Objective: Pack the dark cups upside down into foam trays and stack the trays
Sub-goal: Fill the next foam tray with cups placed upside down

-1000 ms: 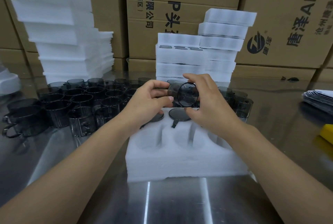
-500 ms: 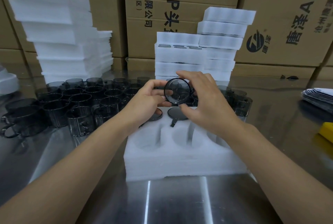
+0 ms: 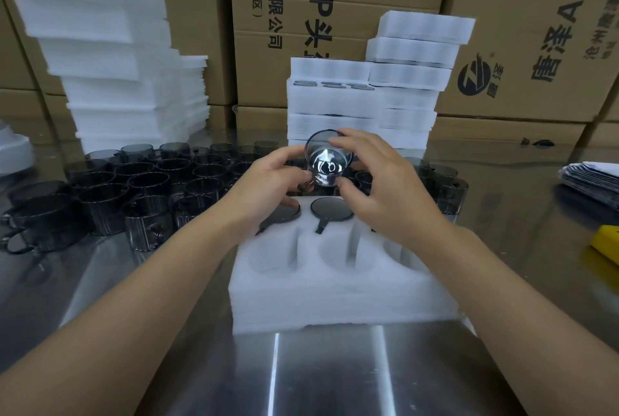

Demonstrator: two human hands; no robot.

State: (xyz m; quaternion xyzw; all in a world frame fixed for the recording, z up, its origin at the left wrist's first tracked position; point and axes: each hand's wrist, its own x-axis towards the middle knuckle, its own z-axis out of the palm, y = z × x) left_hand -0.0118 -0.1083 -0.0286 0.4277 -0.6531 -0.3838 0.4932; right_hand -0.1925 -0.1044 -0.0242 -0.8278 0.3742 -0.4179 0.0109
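Cardboard boxes [image 3: 335,13] wall the far side of a shiny metal surface [image 3: 335,375] that bears a white foam tray [image 3: 335,295]. Above the tray's far row, a dark translucent plastic cup [image 3: 328,161] lies tipped on its side between both hands. The left hand [image 3: 268,181] pinches its left edge. The right hand [image 3: 385,187] curls its fingers [image 3: 355,139] over the right edge, thumb beneath.

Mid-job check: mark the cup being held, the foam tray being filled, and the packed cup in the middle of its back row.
held cup [image 3: 328,162], head view, on its shiny middle between the hands.
foam tray [image 3: 335,301], head view, on its front wall.
packed cup [image 3: 331,209], head view, on its upturned base.
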